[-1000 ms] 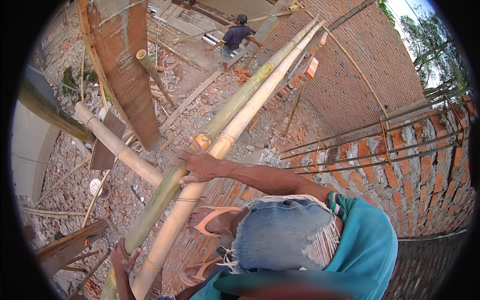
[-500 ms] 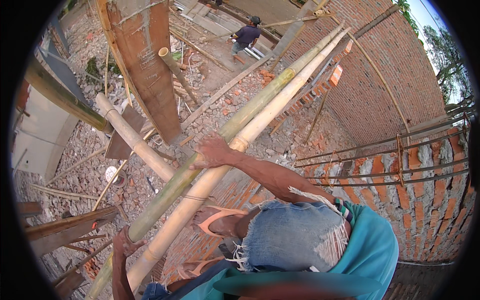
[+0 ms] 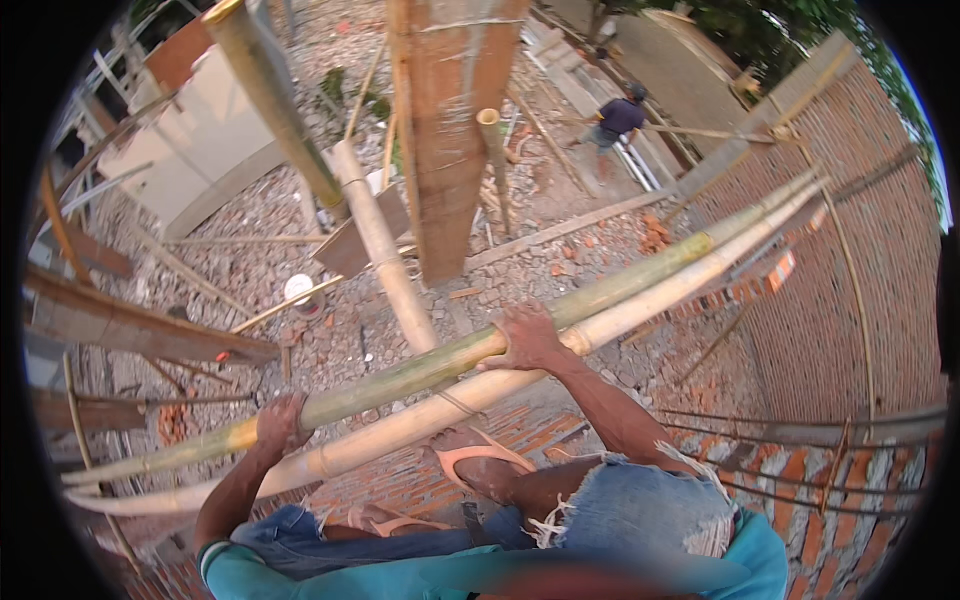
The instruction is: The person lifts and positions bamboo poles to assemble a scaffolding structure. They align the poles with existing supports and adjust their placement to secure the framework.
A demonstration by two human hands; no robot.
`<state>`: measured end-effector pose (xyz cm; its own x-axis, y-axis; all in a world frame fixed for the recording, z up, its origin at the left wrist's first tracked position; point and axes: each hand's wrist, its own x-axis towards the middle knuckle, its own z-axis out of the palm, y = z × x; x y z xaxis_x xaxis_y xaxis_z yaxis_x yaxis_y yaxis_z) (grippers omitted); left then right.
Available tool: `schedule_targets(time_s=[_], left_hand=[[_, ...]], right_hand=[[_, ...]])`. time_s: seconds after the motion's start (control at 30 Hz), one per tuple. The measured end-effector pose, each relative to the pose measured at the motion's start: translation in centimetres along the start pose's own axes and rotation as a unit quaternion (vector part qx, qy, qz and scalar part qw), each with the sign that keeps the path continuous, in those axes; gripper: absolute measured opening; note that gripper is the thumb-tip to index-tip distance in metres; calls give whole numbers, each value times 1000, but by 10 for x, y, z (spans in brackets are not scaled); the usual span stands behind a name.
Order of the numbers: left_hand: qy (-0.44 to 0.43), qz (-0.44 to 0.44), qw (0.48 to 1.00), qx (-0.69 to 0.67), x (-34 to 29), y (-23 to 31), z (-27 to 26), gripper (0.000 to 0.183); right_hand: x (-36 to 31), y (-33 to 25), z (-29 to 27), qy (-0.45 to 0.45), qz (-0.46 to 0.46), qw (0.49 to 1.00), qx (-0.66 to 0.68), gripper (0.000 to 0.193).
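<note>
A long green bamboo pole runs from lower left to upper right in front of me, alongside a paler bamboo pole. My left hand is wrapped round the green pole near its left part. Further along, my right hand grips the same pole from above, its wrist crossing over the pale one. A thin tie circles the pale pole just below my right hand. Another thick bamboo pole meets them crosswise from beyond, its near end passing behind the green one.
My sandalled feet rest on a brick wall top. Rubble covers the ground below. Ahead rises a wooden-boarded column; a brick wall and rebar lie right. A person stands far off, and a white bucket sits on the rubble.
My view has turned leftward, so the column and the person appear further right. The poles now slant less steeply across it. Both hands stay on the green pole.
</note>
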<state>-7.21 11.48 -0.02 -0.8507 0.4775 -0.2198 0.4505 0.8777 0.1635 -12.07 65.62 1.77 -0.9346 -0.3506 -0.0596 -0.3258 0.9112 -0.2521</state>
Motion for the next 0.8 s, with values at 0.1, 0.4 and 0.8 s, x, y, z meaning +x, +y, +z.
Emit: schedule_targets(time_s=[0.1, 0.4, 0.8], left_hand=[[4, 29, 999, 20, -3, -8, 12, 63], [-7, 3, 1000, -1, 7, -11, 20, 80], [-14, 3, 1000, 14, 3, 2, -6, 59]], right_hand=[[3, -1, 3, 33, -41, 999, -2, 85], [4, 7, 7, -41, -9, 997, -69, 89], [5, 10, 5, -58, -9, 997, -52, 93]])
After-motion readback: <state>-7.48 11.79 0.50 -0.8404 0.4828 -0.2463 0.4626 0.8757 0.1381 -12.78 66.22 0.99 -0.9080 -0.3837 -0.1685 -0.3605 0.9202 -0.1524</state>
